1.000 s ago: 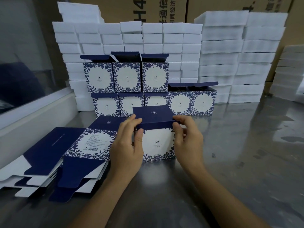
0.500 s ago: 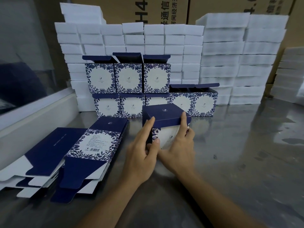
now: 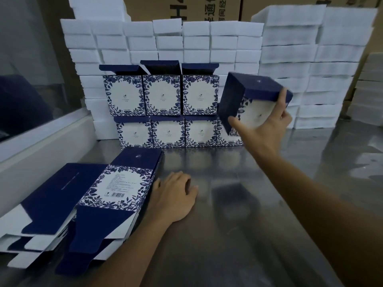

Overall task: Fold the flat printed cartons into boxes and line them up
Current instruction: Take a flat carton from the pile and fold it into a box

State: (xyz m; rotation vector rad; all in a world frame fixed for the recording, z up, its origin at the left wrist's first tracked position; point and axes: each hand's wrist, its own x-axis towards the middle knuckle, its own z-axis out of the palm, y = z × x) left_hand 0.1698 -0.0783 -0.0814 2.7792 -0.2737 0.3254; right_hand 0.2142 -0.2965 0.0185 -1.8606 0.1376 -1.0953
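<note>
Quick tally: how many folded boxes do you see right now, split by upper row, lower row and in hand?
held box in right hand: 1
upper-row boxes: 3
lower-row boxes: 4 showing; the held box hides anything further right
Total: 8 visible

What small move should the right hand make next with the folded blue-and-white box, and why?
Probably lower the tilted blue-and-white folded carton box, held aloft by the right hand, onto the bottom row's right end; the upper row of three printed boxes stops short there.
</note>
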